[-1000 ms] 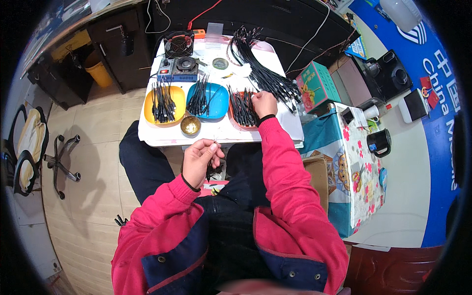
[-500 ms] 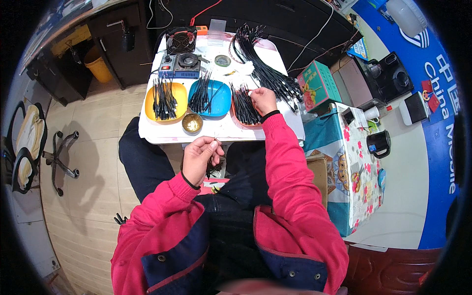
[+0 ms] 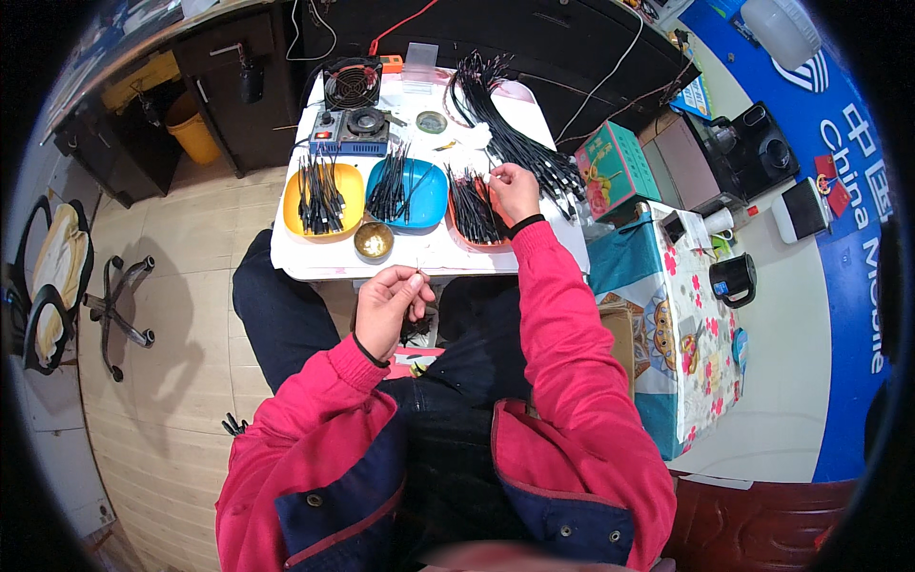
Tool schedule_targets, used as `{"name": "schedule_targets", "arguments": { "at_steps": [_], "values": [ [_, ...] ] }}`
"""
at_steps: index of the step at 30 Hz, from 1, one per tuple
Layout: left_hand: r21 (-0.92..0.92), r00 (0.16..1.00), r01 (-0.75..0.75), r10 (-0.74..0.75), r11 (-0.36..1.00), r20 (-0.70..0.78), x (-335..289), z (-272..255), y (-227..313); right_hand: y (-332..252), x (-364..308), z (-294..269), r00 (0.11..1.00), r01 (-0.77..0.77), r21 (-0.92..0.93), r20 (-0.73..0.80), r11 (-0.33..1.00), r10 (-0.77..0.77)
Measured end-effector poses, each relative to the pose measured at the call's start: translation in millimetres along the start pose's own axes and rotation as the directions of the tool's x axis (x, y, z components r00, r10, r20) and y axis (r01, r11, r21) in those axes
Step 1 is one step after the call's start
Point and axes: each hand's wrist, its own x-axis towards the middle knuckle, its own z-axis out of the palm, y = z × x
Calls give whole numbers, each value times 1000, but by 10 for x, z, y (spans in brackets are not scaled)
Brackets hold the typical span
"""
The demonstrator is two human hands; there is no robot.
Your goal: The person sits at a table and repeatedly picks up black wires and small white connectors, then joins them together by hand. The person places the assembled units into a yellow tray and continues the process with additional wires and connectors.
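Pinching a thin piece (image 3: 420, 273), too small to identify, between thumb and index finger of left hand (image 3: 389, 305), at near edge of white table (image 3: 564, 240). Holding right hand (image 3: 516, 195) over right side of orange tray (image 3: 488, 244), fingers curled beside short black cables (image 3: 471, 205) in it; can't tell whether closed on one. Got similar cables (image 3: 389, 191) in blue tray (image 3: 432, 203), middle, and yellow tray (image 3: 355, 195), left. Also got brass-coloured bowl (image 3: 374, 242) near side between those two, blue hot plate (image 3: 334, 146) far left, long cable bundle (image 3: 524, 141) far right.
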Motion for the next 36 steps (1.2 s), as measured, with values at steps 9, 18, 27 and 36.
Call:
{"name": "schedule_targets", "arguments": {
  "at_steps": [9, 18, 27, 36],
  "values": [
    [-25, 975, -208, 205, 978, -86, 7, 115, 134, -948, -902, -265, 971, 239, 163, -39, 957, -236],
    [-80, 951, -302, 293, 950, -101, -136, 204, 168, -1291, -2035, -76, 907, -117, 502, 405, 857, -114],
    [94, 952, -301, 304, 949, -25, -236, 252, 205, -1366, -2131, -116, 937, 22, 422, 307, 906, -166],
    [137, 980, -181, 167, 974, 108, -258, 232, 205, -1436, -2044, -242, 952, 65, 534, 219, 843, -213]
  ]
}}
